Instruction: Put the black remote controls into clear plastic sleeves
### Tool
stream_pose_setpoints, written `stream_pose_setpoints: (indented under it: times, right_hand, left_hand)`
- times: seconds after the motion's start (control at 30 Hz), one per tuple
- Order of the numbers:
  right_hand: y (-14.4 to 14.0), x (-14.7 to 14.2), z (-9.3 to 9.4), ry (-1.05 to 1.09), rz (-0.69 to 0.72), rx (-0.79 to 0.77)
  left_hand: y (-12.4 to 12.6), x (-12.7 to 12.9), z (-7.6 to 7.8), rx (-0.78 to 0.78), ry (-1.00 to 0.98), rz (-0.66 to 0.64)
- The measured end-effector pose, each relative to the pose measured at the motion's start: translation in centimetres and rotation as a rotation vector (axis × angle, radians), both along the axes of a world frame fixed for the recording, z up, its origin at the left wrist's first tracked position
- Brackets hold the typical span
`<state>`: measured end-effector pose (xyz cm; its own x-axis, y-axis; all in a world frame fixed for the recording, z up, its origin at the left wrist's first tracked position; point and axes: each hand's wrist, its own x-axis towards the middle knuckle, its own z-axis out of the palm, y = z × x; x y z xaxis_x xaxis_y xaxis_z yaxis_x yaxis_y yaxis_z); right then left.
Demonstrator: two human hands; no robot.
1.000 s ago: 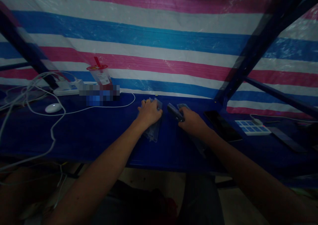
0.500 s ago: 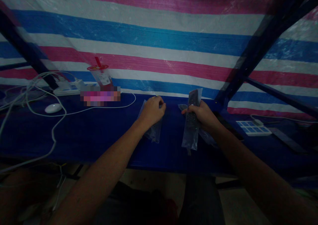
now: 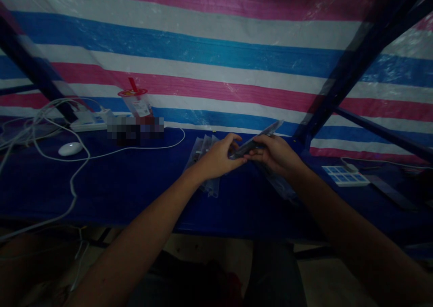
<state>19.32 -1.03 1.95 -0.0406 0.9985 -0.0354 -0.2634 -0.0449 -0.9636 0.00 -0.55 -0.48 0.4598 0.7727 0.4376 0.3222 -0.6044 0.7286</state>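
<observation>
A dark remote control in a clear plastic bag (image 3: 248, 146) is held tilted above the blue table, its far end pointing up and right. My right hand (image 3: 275, 153) grips it around the middle, thumb on top. The fingers of my left hand (image 3: 225, 155) close around its lower left end. Beneath my left wrist lie several similar clear bags (image 3: 212, 187) with dark contents, side by side on the table. Another clear bag (image 3: 282, 187) lies under my right hand and forearm, partly hidden by them.
On the left are a tangle of white cables (image 3: 40, 122), a white mouse (image 3: 70, 149), a power strip (image 3: 88, 125) and a cup with a red lid (image 3: 137, 104). A white-and-blue panel (image 3: 345, 175) lies right. Striped sheeting (image 3: 216, 49) hangs behind, between blue metal posts.
My left hand has moved right from the bags to the end of the bagged remote control. My right hand has turned it from upright to a slant. More bags show on the left.
</observation>
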Motion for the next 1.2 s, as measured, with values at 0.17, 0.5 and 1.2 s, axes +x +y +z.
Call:
stream_pose_setpoints:
  times: [0.17, 0.5, 1.2]
  right_hand:
    - [-0.2, 0.4, 1.0, -0.012, 0.099, 0.054]
    - [2.8, 2.3, 1.6, 0.070, -0.059, 0.065]
    - [2.7, -0.4, 7.4, -0.120, -0.244, 0.350]
  left_hand:
    - [0.4, 0.2, 0.3, -0.271, -0.260, -0.047]
    - [-0.3, -0.3, 2.0, -0.727, -0.437, -0.228]
    - [0.4, -0.2, 0.4, 0.024, -0.022, 0.275]
